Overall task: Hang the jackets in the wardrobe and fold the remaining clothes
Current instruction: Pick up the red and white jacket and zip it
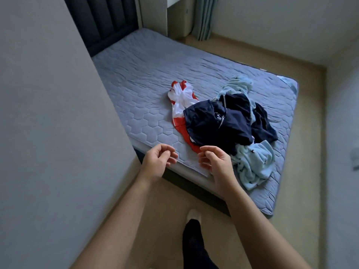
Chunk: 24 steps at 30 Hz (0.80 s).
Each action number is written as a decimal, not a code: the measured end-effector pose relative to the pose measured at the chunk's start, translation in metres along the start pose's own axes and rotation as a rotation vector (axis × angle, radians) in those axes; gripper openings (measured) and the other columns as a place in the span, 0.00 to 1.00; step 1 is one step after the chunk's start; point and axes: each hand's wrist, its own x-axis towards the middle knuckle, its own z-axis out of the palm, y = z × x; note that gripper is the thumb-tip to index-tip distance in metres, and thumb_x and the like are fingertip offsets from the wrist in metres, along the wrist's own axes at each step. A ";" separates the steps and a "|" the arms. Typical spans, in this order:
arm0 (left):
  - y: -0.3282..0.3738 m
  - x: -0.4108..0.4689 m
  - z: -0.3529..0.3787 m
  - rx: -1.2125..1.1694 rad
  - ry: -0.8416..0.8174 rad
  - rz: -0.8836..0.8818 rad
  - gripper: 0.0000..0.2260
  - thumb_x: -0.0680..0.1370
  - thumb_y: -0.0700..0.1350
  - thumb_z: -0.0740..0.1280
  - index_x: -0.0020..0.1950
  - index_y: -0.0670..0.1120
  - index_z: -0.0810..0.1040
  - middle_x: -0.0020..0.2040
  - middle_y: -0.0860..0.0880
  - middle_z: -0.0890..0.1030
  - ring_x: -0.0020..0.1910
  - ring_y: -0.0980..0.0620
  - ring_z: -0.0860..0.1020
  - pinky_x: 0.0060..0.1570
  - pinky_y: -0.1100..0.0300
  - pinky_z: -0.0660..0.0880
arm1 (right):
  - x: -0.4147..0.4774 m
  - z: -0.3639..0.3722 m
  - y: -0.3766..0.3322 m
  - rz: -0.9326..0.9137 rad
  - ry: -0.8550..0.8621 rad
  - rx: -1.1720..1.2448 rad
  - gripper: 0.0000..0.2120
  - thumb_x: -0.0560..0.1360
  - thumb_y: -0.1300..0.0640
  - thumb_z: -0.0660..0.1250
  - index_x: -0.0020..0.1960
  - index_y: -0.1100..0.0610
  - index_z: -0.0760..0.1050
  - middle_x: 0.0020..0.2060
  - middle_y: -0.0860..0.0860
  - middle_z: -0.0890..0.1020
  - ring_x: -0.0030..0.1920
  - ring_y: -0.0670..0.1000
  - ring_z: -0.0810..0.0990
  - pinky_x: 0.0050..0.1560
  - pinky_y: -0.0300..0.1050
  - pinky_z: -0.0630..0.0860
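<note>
Heaped by the near edge of the grey quilted mattress [145, 74]: crumpled navy jacket [217, 123], red-and-white garment [180, 105], pale blue fleece [254, 162], just beyond left hand [158, 162] and right hand [215, 164], both loosely curled, empty, hovering.

A heap of clothes is laid on the mattress [147, 78], toward its near right part. In the heap, a sports top [180, 101] is set toward the mattress's left side and partly covered by a jacket [213, 123]; a fleecy garment [254, 162] is spread under the jacket, out to the mattress's near edge. A headboard [108, 22] is set at the mattress's far end, and a curtain [203, 16] is hung beyond it. The left hand [158, 162] and right hand [215, 164] are held above the mattress's near edge, and a socked foot [193, 243] is placed on the floor [155, 220] before it.
</note>
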 end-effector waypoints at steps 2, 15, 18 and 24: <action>-0.006 0.047 0.019 0.004 0.002 -0.026 0.11 0.80 0.34 0.58 0.44 0.45 0.76 0.36 0.52 0.82 0.34 0.56 0.81 0.37 0.65 0.75 | 0.052 -0.010 0.000 0.026 0.004 -0.028 0.14 0.78 0.69 0.56 0.45 0.59 0.79 0.34 0.53 0.80 0.28 0.45 0.77 0.32 0.36 0.75; -0.097 0.359 0.071 0.178 0.017 -0.419 0.13 0.78 0.33 0.57 0.38 0.45 0.74 0.35 0.48 0.80 0.29 0.52 0.76 0.27 0.64 0.69 | 0.368 -0.018 0.050 0.295 -0.111 -0.717 0.13 0.72 0.64 0.58 0.42 0.52 0.80 0.42 0.51 0.84 0.41 0.50 0.80 0.39 0.41 0.76; -0.149 0.433 0.067 0.276 0.020 -0.508 0.12 0.78 0.33 0.58 0.38 0.45 0.73 0.37 0.46 0.79 0.30 0.51 0.75 0.23 0.67 0.68 | 0.430 -0.011 0.091 0.304 -0.225 -1.004 0.12 0.73 0.60 0.60 0.52 0.53 0.79 0.52 0.51 0.81 0.53 0.52 0.79 0.53 0.44 0.76; -0.261 0.568 0.069 0.485 -0.048 -0.534 0.07 0.76 0.37 0.63 0.40 0.47 0.74 0.39 0.48 0.78 0.43 0.47 0.77 0.43 0.55 0.74 | 0.543 0.022 0.197 0.206 -0.355 -1.362 0.28 0.74 0.55 0.63 0.73 0.46 0.61 0.75 0.53 0.58 0.74 0.60 0.56 0.67 0.61 0.64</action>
